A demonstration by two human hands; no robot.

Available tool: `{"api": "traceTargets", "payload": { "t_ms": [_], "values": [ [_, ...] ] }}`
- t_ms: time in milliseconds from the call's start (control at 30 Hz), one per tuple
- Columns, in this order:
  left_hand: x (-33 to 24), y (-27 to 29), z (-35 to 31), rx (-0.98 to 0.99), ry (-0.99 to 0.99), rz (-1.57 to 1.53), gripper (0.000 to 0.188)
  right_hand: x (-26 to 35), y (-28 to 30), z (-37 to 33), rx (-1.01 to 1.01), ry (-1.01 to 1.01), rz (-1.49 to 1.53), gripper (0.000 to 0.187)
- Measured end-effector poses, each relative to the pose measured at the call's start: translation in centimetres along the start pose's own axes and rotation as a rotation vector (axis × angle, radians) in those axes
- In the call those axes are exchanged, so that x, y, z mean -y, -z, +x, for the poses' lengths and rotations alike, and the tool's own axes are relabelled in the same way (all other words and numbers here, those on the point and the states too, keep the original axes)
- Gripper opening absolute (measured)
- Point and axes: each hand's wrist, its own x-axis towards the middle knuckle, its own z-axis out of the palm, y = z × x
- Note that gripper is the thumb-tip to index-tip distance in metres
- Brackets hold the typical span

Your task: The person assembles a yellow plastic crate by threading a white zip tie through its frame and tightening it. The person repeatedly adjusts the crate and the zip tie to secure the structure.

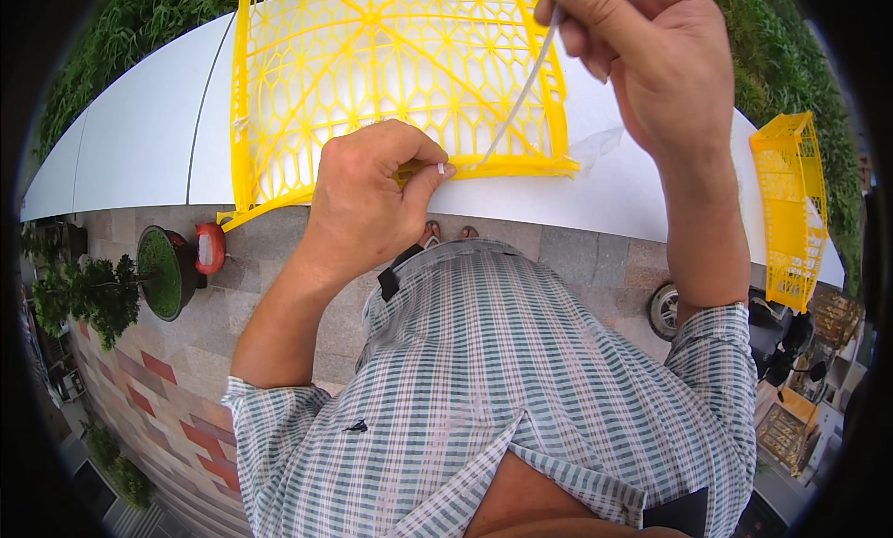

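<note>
A yellow plastic lattice panel, which looks like part of a crate, lies on the white tabletop in front of me. My left hand is closed at its near edge, thumb and forefinger pinching a small white end. From that edge a thin whitish cord rises slantwise to my right hand, which is closed on it above the panel's right side. The cord looks fairly taut. Whether the white end on the left belongs to the same cord is hidden by the fingers.
A yellow lattice crate stands at the white table's right end. A wispy translucent scrap lies right of the panel. On the paved floor are a potted plant, a red object and a dark wheeled vehicle.
</note>
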Motion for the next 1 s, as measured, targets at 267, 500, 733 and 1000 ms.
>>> {"api": "traceTargets", "payload": {
  "t_ms": [267,500,733,1000],
  "values": [
    [0.3,0.2,0.2,-0.008,-0.111,0.032,0.013,1.2,4.7,1.9,-0.027,0.500,0.085,0.015],
    [0.1,0.1,-0.2,-0.048,-0.165,0.064,0.017,0.0,1.6,0.0,0.365,0.135,-0.606,0.012],
    [-0.1,0.0,-0.4,-0.013,-0.161,0.129,0.021,-3.3,1.3,0.9,0.773,0.230,-0.848,0.012],
    [-0.5,0.0,-0.8,-0.023,-0.198,0.148,0.022,-3.6,-1.3,1.6,0.903,0.259,-1.032,0.006]
  ]
}}
